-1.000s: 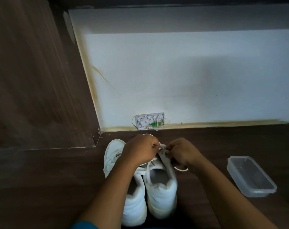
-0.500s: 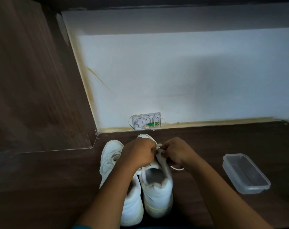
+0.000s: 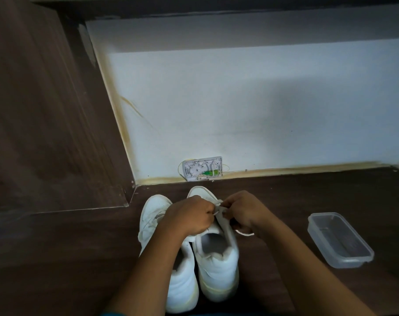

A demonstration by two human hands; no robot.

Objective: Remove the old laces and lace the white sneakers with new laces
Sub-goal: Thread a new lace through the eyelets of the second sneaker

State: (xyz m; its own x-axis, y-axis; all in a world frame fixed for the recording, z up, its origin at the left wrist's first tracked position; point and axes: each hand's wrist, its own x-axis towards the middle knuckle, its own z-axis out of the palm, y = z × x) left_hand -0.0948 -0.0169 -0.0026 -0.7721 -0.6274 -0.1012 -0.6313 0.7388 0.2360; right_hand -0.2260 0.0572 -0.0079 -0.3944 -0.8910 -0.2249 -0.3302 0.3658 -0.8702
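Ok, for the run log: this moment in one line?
left hand pinches lace | right hand pinches lace | on right-side sneaker | other sneaker beside | tub apart

The eyelets and tongue of the sneaker point(image 3: 216, 270) at lower centre are covered by the left hand point(image 3: 189, 216) and the right hand point(image 3: 242, 210), whose fingertips are curled out of sight; of the lace point(image 3: 218, 207) only a short piece between the hands and a loop below the right hand are seen; the opening of the second sneaker point(image 3: 182, 288), just left of it, is crossed by the left forearm; both forearms are cut off by the bottom edge; the parts inside the wall box point(image 3: 203, 168) cannot be made out.
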